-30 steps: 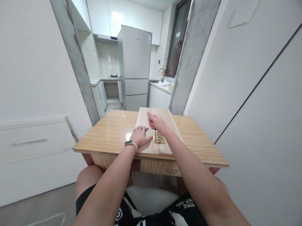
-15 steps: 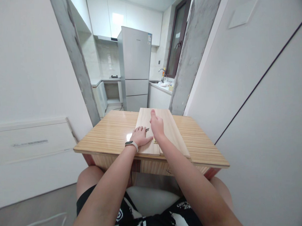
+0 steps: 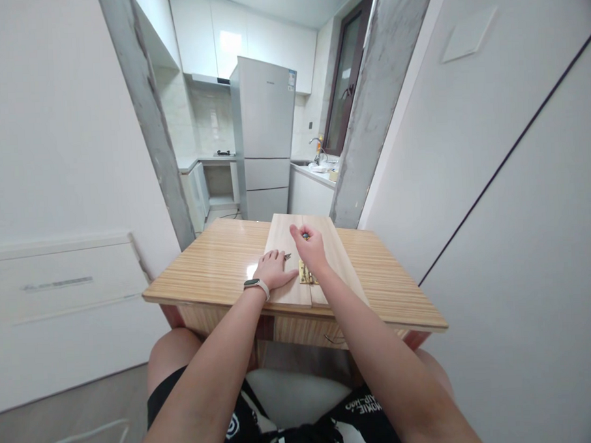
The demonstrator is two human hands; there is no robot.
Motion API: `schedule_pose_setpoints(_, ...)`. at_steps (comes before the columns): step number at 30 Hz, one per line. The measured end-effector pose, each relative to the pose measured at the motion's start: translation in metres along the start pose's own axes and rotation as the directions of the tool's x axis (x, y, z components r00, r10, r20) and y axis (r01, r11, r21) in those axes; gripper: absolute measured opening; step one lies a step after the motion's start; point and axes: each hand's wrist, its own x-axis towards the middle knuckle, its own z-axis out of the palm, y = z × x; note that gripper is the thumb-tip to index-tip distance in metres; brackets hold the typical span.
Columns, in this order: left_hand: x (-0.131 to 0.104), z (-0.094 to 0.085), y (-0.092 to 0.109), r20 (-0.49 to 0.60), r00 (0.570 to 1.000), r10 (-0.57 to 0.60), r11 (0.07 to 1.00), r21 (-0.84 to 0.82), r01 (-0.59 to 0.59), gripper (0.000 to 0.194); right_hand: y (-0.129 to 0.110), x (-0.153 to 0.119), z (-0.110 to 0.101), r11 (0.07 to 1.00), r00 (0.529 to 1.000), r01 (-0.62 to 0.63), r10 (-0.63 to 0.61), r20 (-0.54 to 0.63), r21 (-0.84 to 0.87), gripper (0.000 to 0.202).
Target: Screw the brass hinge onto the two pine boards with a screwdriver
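The right hand (image 3: 310, 248), clamped on a handle (image 3: 305, 235), has been rolled, apparently in turning; more of the brass hinge (image 3: 302, 273) across the boards (image 3: 285, 230) is exposed. The left hand (image 3: 272, 271) is laid flat, thumb apart.

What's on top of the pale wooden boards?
On the boards: the left hand, small metal pieces beside it and a golden hinge. The right hand and wrist partly cover the hinge; anything beneath either hand is hidden.
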Motion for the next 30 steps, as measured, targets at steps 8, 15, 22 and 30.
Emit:
schedule_pose_setpoints(8, 0.001, 0.001, 0.0, 0.021, 1.0, 0.001, 1.0, 0.002, -0.001, 0.082, 0.002, -0.006, 0.017, 0.99, 0.966, -0.094, 0.066, -0.251, -0.101, 0.06)
schedule_pose_setpoints(15, 0.001, 0.002, -0.002, 0.012, 1.0, 0.005, 1.0, -0.008, -0.005, 0.085, 0.003, 0.005, 0.002, 0.988, 0.983, -0.147, 0.15, 0.11, -0.04, 0.054)
schedule_pose_setpoints(22, 0.0, 0.001, -0.002, 0.016, 1.0, -0.004, 1.0, -0.011, 0.005, 0.082, -0.02, 0.016, -0.029, 0.658, 0.983, 0.105, 0.047, 0.179, -0.746, 0.027)
schedule_pose_setpoints(30, 0.0, -0.001, -0.001, 0.01, 1.0, 0.012, 1.0, -0.015, -0.012, 0.081, -0.038, 0.023, -0.036, 0.491, 0.953, 0.208, 0.092, 0.287, -0.846, 0.038)
